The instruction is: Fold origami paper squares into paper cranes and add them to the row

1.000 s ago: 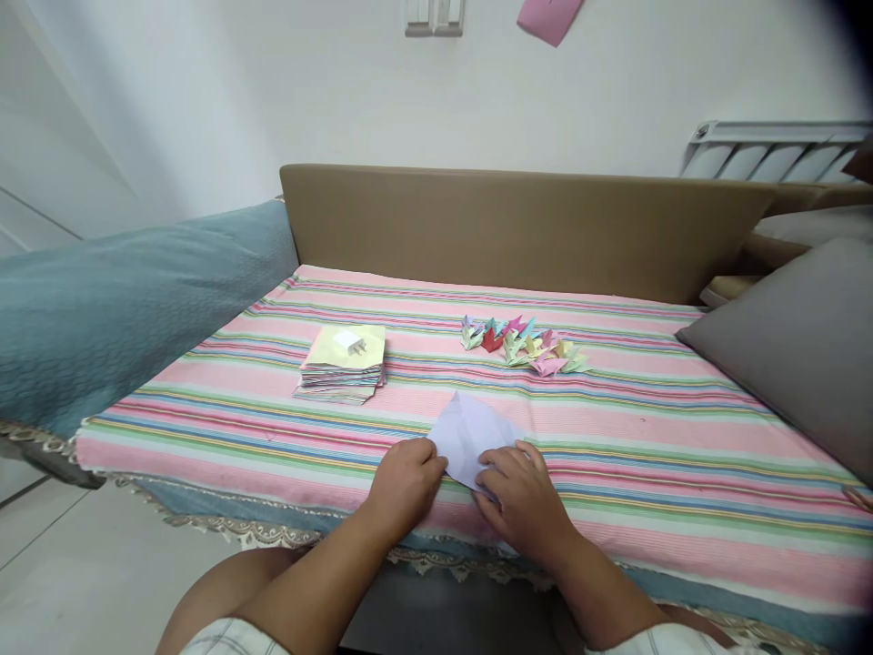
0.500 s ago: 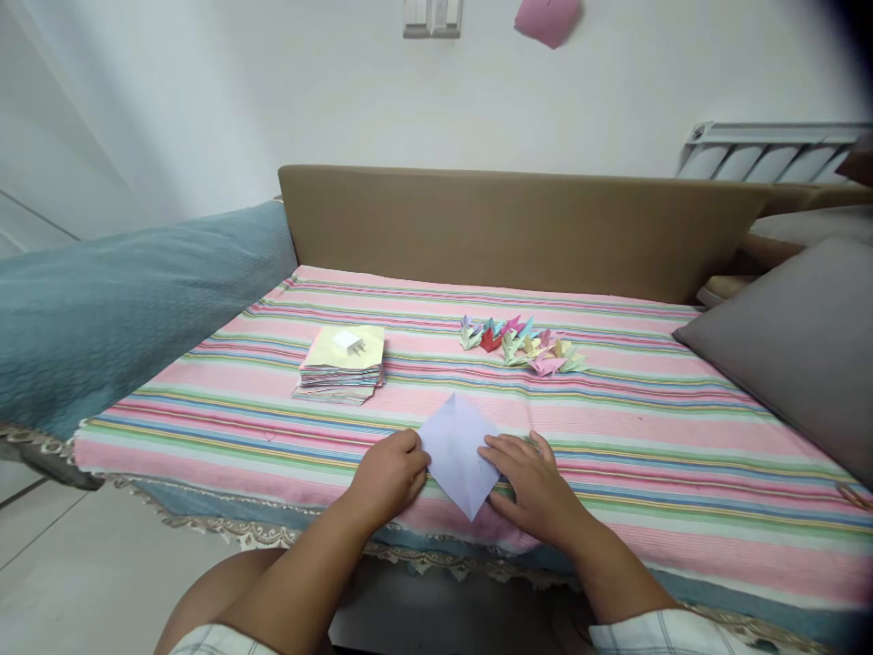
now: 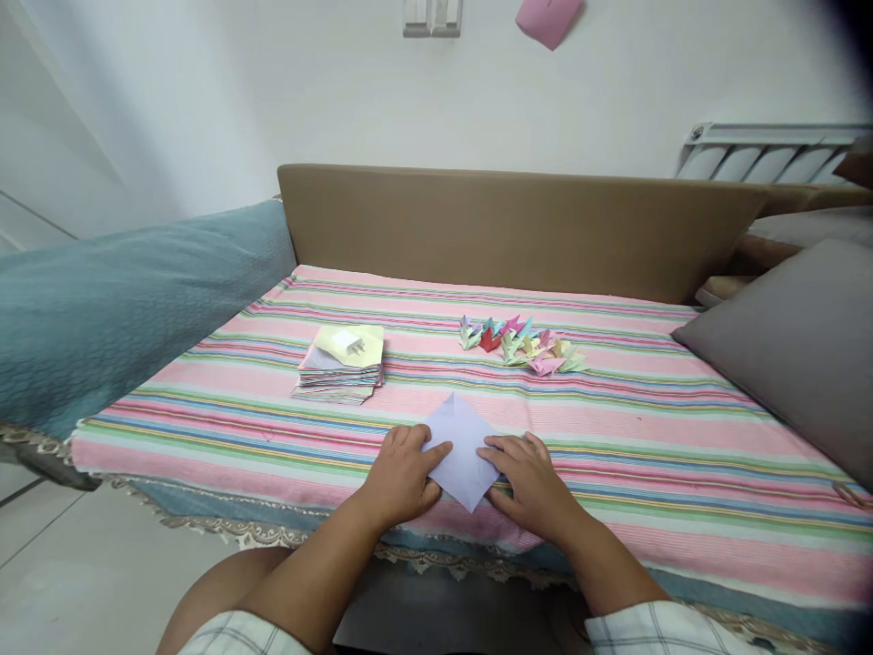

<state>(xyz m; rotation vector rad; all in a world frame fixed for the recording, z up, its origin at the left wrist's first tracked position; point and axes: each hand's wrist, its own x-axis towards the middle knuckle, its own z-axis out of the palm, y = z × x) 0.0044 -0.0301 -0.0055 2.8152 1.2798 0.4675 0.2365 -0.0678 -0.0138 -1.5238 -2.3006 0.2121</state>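
Observation:
A pale lilac square of origami paper (image 3: 464, 459) lies as a diamond on the striped cloth, with faint creases across it. My left hand (image 3: 406, 473) grips its left corner, one finger reaching over the sheet towards the middle. At the right corner, my right hand (image 3: 528, 478) holds the paper, fingers on top and thumb low by the edge. Both hands cover parts of the side corners. Beyond my right hand lie several folded paper cranes (image 3: 518, 346) in mixed colours. A stack of coloured paper (image 3: 337, 382) stands beyond my left hand, a white charger plug (image 3: 347, 343) on top.
The pink striped cloth (image 3: 205, 414) covers the sofa seat. A brown backrest (image 3: 505, 232) runs along the far side. A blue-covered armrest (image 3: 150, 300) bounds the left, and a grey cushion (image 3: 797, 346) leans at the right.
My left hand has shifted right and over the sheet, one finger now stretched across its surface instead of tucked at the corner. My right hand stays nearly where it was.

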